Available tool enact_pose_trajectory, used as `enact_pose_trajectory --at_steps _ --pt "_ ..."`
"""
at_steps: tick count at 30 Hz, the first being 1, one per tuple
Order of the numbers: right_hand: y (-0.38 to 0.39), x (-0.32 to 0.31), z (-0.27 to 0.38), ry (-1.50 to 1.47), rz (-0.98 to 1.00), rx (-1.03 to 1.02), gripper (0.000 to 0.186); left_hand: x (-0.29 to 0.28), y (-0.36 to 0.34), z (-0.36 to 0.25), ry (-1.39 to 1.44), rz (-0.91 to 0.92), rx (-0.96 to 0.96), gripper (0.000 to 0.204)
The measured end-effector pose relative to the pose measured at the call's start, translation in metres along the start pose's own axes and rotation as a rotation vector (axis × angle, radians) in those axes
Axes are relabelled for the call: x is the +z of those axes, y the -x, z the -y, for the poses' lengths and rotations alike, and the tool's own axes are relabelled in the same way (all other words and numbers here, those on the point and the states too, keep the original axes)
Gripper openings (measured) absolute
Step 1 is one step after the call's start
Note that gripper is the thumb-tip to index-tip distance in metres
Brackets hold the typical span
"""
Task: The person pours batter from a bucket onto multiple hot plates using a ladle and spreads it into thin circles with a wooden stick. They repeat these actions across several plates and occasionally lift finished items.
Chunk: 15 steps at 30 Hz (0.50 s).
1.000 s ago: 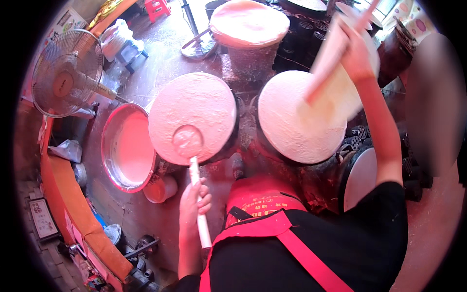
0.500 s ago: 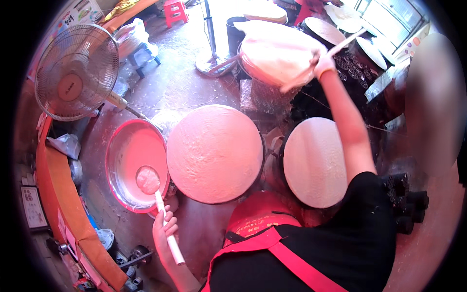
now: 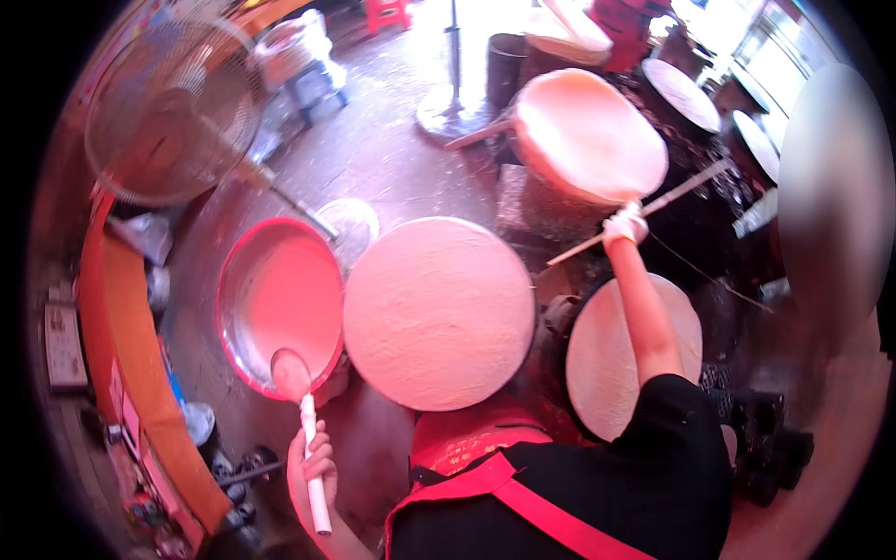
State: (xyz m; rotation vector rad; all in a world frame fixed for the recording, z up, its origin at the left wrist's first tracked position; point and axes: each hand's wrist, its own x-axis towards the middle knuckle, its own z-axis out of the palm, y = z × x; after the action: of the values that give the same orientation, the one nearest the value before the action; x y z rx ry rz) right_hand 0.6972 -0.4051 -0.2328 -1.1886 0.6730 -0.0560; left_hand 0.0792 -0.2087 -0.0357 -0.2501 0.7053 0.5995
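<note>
My left hand [image 3: 315,467] is closed around the white handle of a ladle [image 3: 291,371], whose bowl is at the near edge of a red-rimmed basin [image 3: 224,322] of pale batter [image 3: 297,297]. My right hand [image 3: 623,224] grips a long thin wooden stick [image 3: 689,187] beside the near edge of a round pile of thin pale sheets [image 3: 590,135]. Right of the basin is a large round griddle [image 3: 439,313] covered by a pale sheet. Under my right forearm, a second round griddle [image 3: 597,373] carries another pale sheet.
A standing fan [image 3: 173,112] is at the far left, above an orange counter [image 3: 117,364]. Beyond the sheet pile stand a dark bin [image 3: 507,70] and a pole on a round base [image 3: 455,117]. More round griddles [image 3: 681,95] line the far right. Black cylinders [image 3: 770,448] lie near my right elbow.
A sheet held at my right hand now lies flat on the pile, and the hand has drawn back with the stick. The ladle has moved to the basin's near edge. The view has shifted.
</note>
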Motion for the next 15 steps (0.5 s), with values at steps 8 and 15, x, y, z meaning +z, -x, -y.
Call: enact_pose_trajectory --at_steps 8,15 --pt "0.222 -0.1 -0.019 0.367 0.72 0.186 0.034 -0.044 -0.103 -0.131 -1.234 -0.532 0.572 0.03" --pt "0.491 -0.055 -0.14 0.931 1.221 0.336 0.044 -0.111 -0.256 -0.357 -2.892 -0.151 0.601 0.042"
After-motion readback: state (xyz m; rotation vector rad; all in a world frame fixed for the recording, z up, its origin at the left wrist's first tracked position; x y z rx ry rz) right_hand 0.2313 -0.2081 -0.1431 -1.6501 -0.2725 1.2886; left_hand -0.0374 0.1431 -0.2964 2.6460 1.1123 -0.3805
